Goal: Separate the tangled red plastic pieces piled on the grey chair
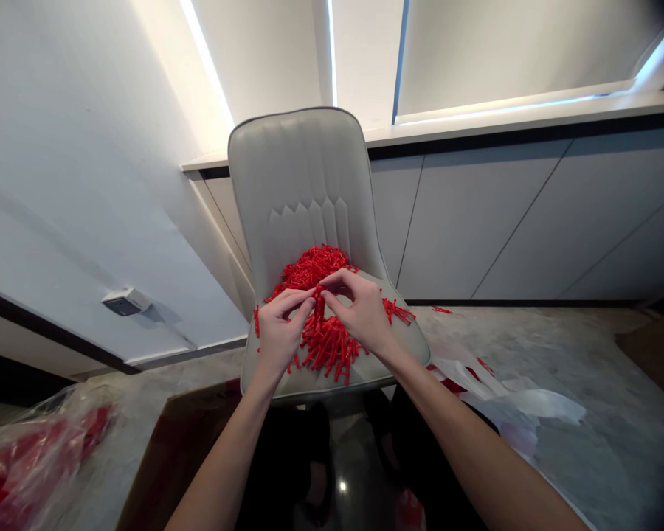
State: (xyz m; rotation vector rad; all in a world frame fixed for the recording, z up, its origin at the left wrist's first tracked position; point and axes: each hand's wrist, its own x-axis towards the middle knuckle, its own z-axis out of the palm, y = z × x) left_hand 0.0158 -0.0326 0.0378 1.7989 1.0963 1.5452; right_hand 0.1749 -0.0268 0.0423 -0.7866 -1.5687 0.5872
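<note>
Over the seat of a grey padded chair (302,158), my left hand (282,324) and my right hand (359,306) meet with their fingertips pinched together. Between them hangs a small red stick-like piece (319,313), pinched by both hands; its exact kind is too small to make out. Behind the fingers rises a large heap of similar thin red pieces (318,262). A second, more spread-out pile of red pieces (332,346) lies nearer me, below the hands. A few more red pieces (398,311) are scattered at the seat's right side.
On the floor at right lies a crumpled white plastic bag (542,404). A clear bag with red contents (44,450) sits at lower left, beside a cardboard box (182,435). Grey cabinets (470,214) stand behind the chair, and a socket box (126,301) juts from the left wall.
</note>
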